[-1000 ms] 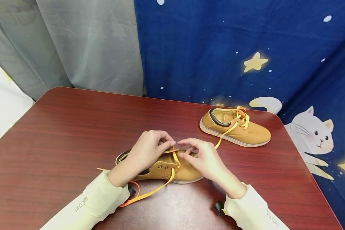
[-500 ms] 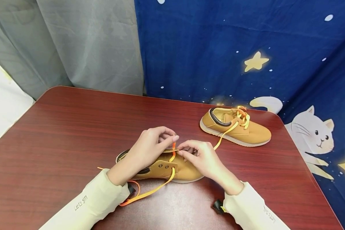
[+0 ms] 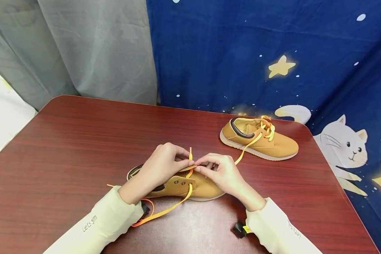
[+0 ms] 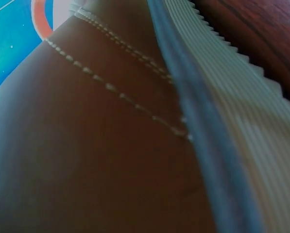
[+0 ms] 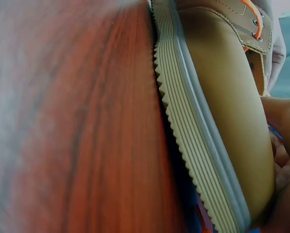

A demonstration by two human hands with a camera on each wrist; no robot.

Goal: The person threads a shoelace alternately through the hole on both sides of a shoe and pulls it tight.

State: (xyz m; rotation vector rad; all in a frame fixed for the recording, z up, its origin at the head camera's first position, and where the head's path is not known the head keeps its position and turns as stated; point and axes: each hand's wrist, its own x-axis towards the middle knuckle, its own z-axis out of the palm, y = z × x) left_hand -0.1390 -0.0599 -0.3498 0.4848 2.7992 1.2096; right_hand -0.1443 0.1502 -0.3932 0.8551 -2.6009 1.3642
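Observation:
A tan shoe (image 3: pixel 209 187) lies on its sole at the table's middle, toe to the right. An orange-yellow shoelace (image 3: pixel 191 153) stands up by its far eyelet flap, tip pointing upward. My left hand (image 3: pixel 166 165) reaches over the shoe's opening and pinches the lace at the flap between thumb and index finger. My right hand (image 3: pixel 223 174) pinches the front corner of the same flap. The fingertips of both hands nearly meet. From the near flap the lace's other part hangs to the table. The left wrist view shows the shoe's stitched side (image 4: pixel 101 136); the right wrist view, its toe (image 5: pixel 227 97).
A second tan shoe (image 3: pixel 266 150), with its lace threaded, stands at the back right, one lace end trailing toward my right hand. The dark red table (image 3: pixel 82 141) backs onto a grey curtain (image 3: pixel 104 53) and a blue star-patterned one (image 3: pixel 216 53).
My right hand has closed on the flap's corner. My left fingers first rose with the lace, then lowered to the flap, leaving the lace tip sticking up above them.

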